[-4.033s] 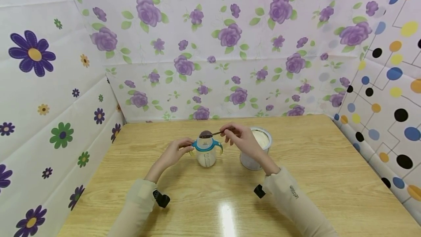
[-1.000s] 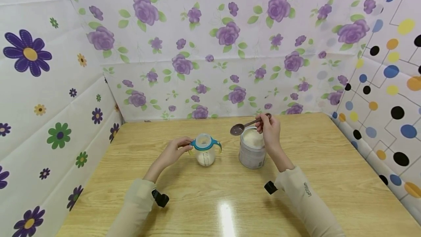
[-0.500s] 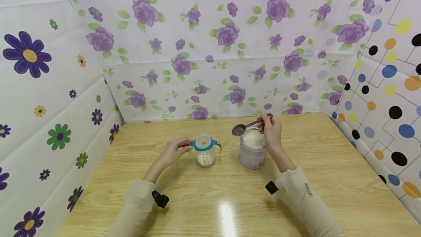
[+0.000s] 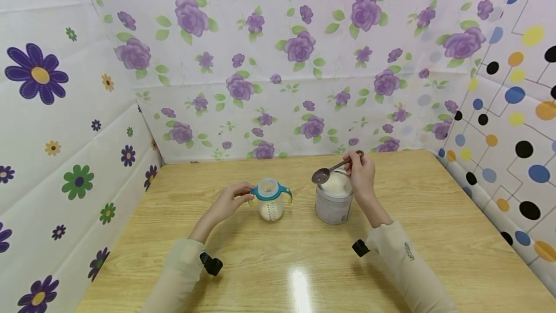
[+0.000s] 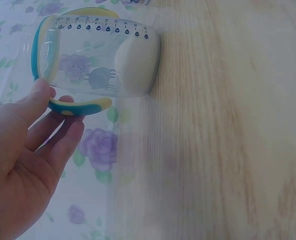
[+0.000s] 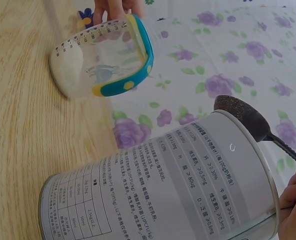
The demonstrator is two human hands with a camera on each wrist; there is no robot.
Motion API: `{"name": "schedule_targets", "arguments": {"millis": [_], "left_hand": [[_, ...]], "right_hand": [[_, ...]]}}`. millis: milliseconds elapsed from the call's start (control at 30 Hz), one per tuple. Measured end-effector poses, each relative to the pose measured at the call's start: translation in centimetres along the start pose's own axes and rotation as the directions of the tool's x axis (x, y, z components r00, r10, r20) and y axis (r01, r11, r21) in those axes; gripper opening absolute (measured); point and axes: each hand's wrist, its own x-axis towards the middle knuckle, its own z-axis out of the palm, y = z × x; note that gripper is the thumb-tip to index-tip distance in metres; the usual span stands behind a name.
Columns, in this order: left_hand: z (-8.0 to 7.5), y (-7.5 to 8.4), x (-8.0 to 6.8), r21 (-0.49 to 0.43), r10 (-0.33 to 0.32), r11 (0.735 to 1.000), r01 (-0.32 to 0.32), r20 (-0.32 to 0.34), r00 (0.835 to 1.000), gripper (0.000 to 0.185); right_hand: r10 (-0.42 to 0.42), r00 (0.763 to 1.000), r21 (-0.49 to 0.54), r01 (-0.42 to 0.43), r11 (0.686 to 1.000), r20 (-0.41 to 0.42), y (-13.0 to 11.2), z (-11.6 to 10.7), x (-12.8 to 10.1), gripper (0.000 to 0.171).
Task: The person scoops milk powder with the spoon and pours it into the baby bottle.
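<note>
The light over my table is bright and even, coming from above; it leaves a white glare patch on the wood at the bottom centre of my head view. Shadows are soft and faint. That view bends at its edges, the walls curving outward. My left wrist view is hazy in its lower middle, where wood grain smears into the flowered wall. My right wrist view is sharp on the can, softer toward the upper left.
</note>
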Motion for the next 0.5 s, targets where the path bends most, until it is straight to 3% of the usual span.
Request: {"name": "schedule_targets", "arguments": {"millis": [200,500], "left_hand": [[0.0,-0.1,0.0,0.002,0.003,1.000,-0.003,0.002,1.000,0.019],[0.0,-0.2,0.0,-0.002,0.019,1.000,-0.019,-0.005,1.000,0.019]], "right_hand": [[-0.040,0.998,-0.054,0.037,0.998,-0.056,0.2,-0.2,0.0,0.031],[-0.067,0.995,-0.118,0.059,0.991,-0.068,-1.2,-0.1,-0.5,0.030]]}}
